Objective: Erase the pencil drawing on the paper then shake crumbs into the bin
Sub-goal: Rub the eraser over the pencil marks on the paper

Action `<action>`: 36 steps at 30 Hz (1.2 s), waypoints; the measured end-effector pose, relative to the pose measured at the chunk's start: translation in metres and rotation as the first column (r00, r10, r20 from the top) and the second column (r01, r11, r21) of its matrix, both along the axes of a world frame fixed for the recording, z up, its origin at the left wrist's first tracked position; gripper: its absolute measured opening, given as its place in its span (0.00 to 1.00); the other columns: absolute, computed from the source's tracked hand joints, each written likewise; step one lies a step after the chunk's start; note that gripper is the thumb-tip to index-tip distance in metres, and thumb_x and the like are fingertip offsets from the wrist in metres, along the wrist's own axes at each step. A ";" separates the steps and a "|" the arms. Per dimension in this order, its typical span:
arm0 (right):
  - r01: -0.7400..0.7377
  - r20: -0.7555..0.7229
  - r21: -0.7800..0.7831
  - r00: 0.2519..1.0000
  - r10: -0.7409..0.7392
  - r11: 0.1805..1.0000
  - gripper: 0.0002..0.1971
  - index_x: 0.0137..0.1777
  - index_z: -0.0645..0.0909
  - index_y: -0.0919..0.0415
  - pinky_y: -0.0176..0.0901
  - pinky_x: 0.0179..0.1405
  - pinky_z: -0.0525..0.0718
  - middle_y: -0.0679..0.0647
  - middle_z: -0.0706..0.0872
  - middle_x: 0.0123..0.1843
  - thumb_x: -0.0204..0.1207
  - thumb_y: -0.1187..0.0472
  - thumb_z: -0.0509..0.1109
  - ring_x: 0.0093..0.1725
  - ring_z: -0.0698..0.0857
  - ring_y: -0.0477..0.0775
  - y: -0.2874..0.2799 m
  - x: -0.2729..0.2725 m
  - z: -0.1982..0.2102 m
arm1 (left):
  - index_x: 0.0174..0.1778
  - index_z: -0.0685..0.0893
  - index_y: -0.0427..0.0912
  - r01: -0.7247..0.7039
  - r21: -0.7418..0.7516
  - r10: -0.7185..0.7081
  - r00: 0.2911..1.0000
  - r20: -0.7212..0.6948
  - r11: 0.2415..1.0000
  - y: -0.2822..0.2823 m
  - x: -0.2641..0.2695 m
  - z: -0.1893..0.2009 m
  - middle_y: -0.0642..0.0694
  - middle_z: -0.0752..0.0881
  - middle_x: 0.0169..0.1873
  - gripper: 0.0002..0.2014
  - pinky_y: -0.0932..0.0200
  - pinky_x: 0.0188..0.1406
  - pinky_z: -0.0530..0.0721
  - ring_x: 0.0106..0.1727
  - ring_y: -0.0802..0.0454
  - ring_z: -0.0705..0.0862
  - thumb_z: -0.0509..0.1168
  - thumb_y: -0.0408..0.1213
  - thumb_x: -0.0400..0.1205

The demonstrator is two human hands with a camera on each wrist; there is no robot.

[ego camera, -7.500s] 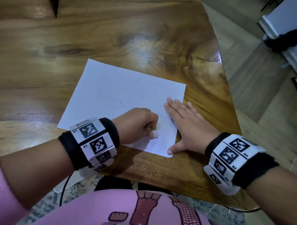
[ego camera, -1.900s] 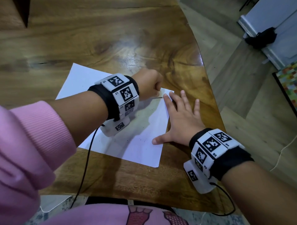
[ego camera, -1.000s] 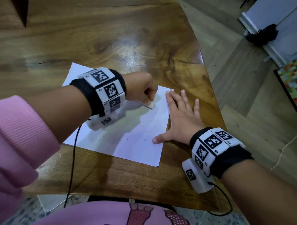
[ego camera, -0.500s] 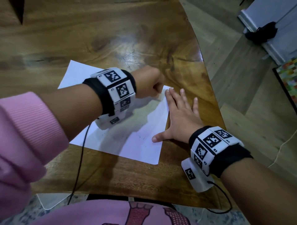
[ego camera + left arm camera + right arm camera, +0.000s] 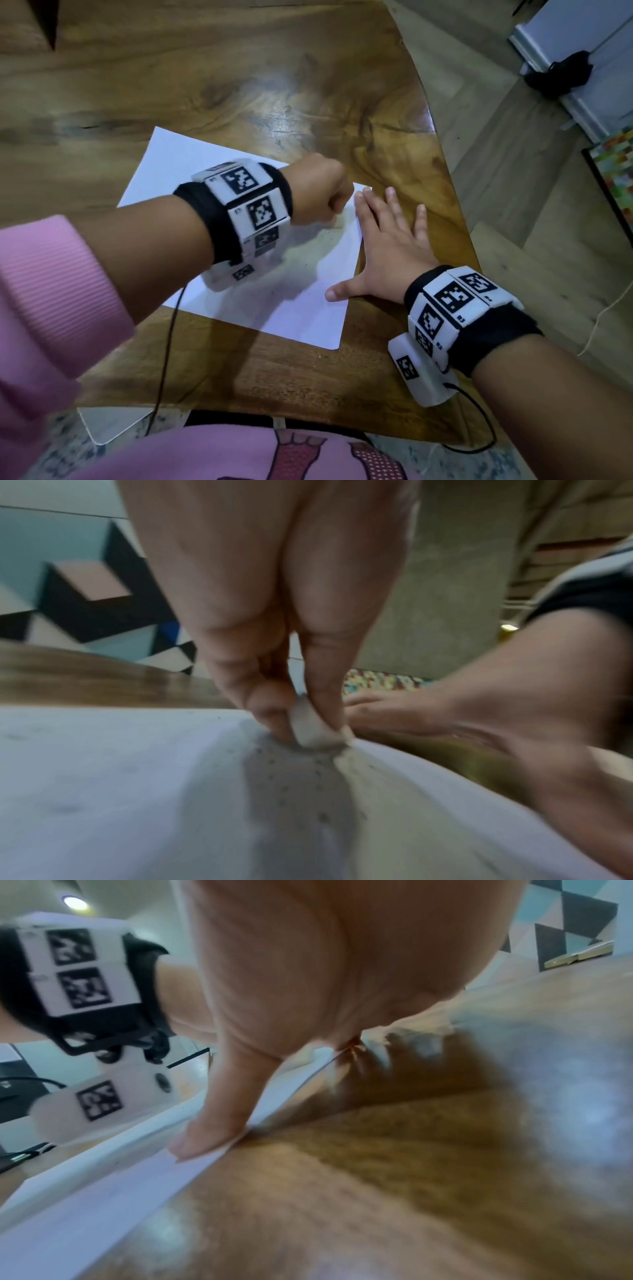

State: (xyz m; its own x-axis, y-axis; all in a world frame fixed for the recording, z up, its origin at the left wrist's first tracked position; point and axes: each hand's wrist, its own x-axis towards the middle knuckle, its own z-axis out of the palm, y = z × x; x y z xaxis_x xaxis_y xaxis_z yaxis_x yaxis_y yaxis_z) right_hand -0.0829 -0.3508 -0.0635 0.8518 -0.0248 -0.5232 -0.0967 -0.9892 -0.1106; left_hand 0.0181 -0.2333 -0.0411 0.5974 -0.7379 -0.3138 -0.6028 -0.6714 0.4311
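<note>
A flat white sheet of paper [image 5: 239, 274] lies on the glossy, grain-streaked wooden table [image 5: 274, 85], dusted with tiny dark eraser crumbs [image 5: 301, 785]. The left hand [image 5: 320, 195] pinches a small, pale, blocky eraser [image 5: 310, 727] against the sheet's far right corner. The right hand [image 5: 383, 250] lies flat and spread, grasping nothing, pressing the paper's right edge.

- left hand [image 5: 274, 631] pinches a small white eraser [image 5: 313, 727] between thumb and fingers, its end touching the paper [image 5: 137, 791]
- dark crumbs [image 5: 301, 777] dot the paper just below it
- right hand [image 5: 479, 718] lies flat beside it on the tabletop [image 5: 85, 680]
</note>
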 end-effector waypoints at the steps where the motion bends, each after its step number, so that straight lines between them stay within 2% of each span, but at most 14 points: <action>1: 0.002 0.006 0.003 1.000 -0.002 1.000 0.74 0.81 0.28 0.53 0.67 0.75 0.27 0.44 0.28 0.82 0.47 0.23 0.71 0.78 0.23 0.51 0.000 0.000 0.000 | 0.35 0.83 0.42 0.063 0.054 -0.061 0.997 -0.044 0.997 0.008 -0.005 0.000 0.49 0.81 0.31 0.03 0.71 0.28 0.67 0.36 0.49 0.77 0.69 0.30 0.70; 3: 0.003 0.015 0.006 1.000 -0.003 1.000 0.74 0.81 0.29 0.54 0.65 0.75 0.26 0.45 0.28 0.83 0.47 0.23 0.71 0.79 0.24 0.51 0.001 0.000 0.001 | 0.31 0.79 0.46 0.105 0.093 -0.095 0.990 -0.100 0.990 0.022 -0.014 -0.001 0.53 0.78 0.26 0.08 0.70 0.28 0.67 0.35 0.51 0.75 0.70 0.31 0.70; 6: -0.037 0.036 -0.035 0.999 0.039 0.999 0.70 0.82 0.33 0.55 0.63 0.75 0.25 0.48 0.32 0.84 0.51 0.23 0.70 0.80 0.26 0.51 0.006 -0.003 0.007 | 0.34 0.81 0.42 0.053 0.042 -0.050 0.996 -0.079 0.998 0.029 -0.022 -0.005 0.51 0.78 0.29 0.03 0.60 0.30 0.68 0.37 0.50 0.75 0.69 0.32 0.71; 10: -0.061 0.036 -0.093 0.997 0.064 0.994 0.64 0.83 0.37 0.59 0.62 0.76 0.27 0.51 0.36 0.85 0.58 0.26 0.69 0.81 0.30 0.51 0.018 -0.008 0.015 | 0.35 0.82 0.41 0.015 0.032 -0.012 0.996 -0.089 0.999 0.028 -0.022 -0.003 0.54 0.77 0.25 0.02 0.70 0.29 0.67 0.37 0.50 0.75 0.69 0.31 0.71; 12: -0.034 0.001 -0.087 0.999 0.034 0.996 0.67 0.82 0.34 0.60 0.62 0.76 0.27 0.51 0.32 0.84 0.57 0.27 0.71 0.81 0.29 0.51 0.021 -0.009 0.015 | 0.37 0.84 0.40 -0.005 0.031 0.006 0.998 -0.055 1.000 0.019 -0.017 -0.001 0.56 0.75 0.24 0.02 0.67 0.26 0.67 0.37 0.51 0.75 0.69 0.30 0.71; 14: 0.005 -0.044 -0.048 0.999 -0.007 0.999 0.70 0.81 0.30 0.59 0.61 0.76 0.28 0.50 0.27 0.82 0.54 0.29 0.74 0.80 0.28 0.50 0.023 -0.011 0.013 | 0.38 0.84 0.39 -0.083 -0.041 0.083 0.997 -0.003 0.996 0.008 -0.013 -0.001 0.50 0.78 0.29 0.03 0.61 0.29 0.66 0.38 0.50 0.75 0.66 0.28 0.72; 17: 0.031 -0.053 0.001 0.998 -0.031 1.000 0.72 0.81 0.27 0.57 0.60 0.75 0.27 0.48 0.25 0.81 0.53 0.29 0.75 0.80 0.27 0.49 0.020 -0.014 0.009 | 0.34 0.79 0.42 -0.166 -0.122 0.171 0.985 0.030 0.978 0.005 -0.017 -0.006 0.47 0.77 0.31 0.06 0.63 0.32 0.61 0.38 0.48 0.73 0.65 0.27 0.72; 19: 0.033 -0.048 0.024 0.998 -0.032 0.999 0.72 0.81 0.28 0.57 0.58 0.76 0.26 0.47 0.25 0.81 0.52 0.29 0.75 0.80 0.27 0.49 0.018 -0.013 0.008 | 0.31 0.76 0.46 -0.079 -0.084 0.079 0.997 -0.008 0.993 0.017 -0.027 -0.009 0.48 0.76 0.29 0.09 0.59 0.29 0.58 0.37 0.48 0.73 0.66 0.29 0.71; 23: 0.032 -0.060 0.035 0.998 -0.030 0.999 0.73 0.81 0.28 0.56 0.59 0.76 0.26 0.46 0.24 0.81 0.50 0.28 0.75 0.80 0.26 0.48 0.016 -0.012 0.007 | 0.35 0.83 0.42 0.150 0.061 -0.138 0.976 -0.166 0.987 0.036 -0.038 -0.006 0.49 0.82 0.33 0.02 0.63 0.30 0.69 0.36 0.51 0.76 0.69 0.32 0.71; 25: 0.031 -0.070 0.027 0.997 -0.029 0.999 0.72 0.81 0.28 0.55 0.60 0.76 0.26 0.46 0.24 0.81 0.51 0.28 0.75 0.80 0.26 0.48 0.017 -0.012 0.007 | 0.37 0.84 0.39 0.069 0.006 -0.068 0.993 -0.092 0.998 0.028 -0.026 -0.007 0.45 0.84 0.36 0.02 0.62 0.33 0.66 0.38 0.49 0.78 0.68 0.31 0.71; 27: 0.031 -0.077 0.016 0.997 -0.029 0.999 0.72 0.81 0.27 0.56 0.62 0.75 0.27 0.45 0.24 0.81 0.52 0.28 0.74 0.80 0.26 0.48 0.017 -0.012 0.008 | 0.38 0.83 0.36 -0.100 -0.100 0.100 0.995 -0.006 0.990 0.016 -0.012 -0.007 0.44 0.81 0.34 0.03 0.63 0.30 0.61 0.41 0.43 0.80 0.66 0.28 0.71; 29: 0.031 -0.081 0.010 0.996 -0.031 0.999 0.72 0.81 0.27 0.55 0.63 0.75 0.27 0.45 0.24 0.81 0.52 0.27 0.74 0.80 0.26 0.48 0.017 -0.013 0.008 | 0.35 0.82 0.38 -0.166 -0.143 0.172 0.985 0.032 0.976 0.014 -0.011 -0.007 0.46 0.79 0.33 0.03 0.60 0.28 0.59 0.41 0.42 0.79 0.65 0.26 0.71; 34: 0.038 -0.076 0.019 0.996 -0.037 0.999 0.72 0.80 0.27 0.54 0.64 0.75 0.26 0.44 0.23 0.80 0.51 0.27 0.74 0.79 0.25 0.47 0.016 -0.012 0.006 | 0.32 0.81 0.40 0.049 0.003 -0.049 0.991 -0.124 0.999 0.047 -0.043 -0.015 0.43 0.84 0.34 0.04 0.59 0.33 0.69 0.36 0.48 0.77 0.69 0.30 0.71; 36: 0.035 -0.080 0.018 0.996 -0.034 0.999 0.72 0.80 0.27 0.55 0.63 0.75 0.26 0.45 0.23 0.80 0.51 0.27 0.74 0.79 0.25 0.48 0.016 -0.012 0.006 | 0.36 0.84 0.39 0.026 -0.024 -0.028 0.994 -0.107 0.999 0.045 -0.035 -0.015 0.45 0.84 0.35 0.01 0.61 0.35 0.69 0.38 0.49 0.78 0.69 0.31 0.71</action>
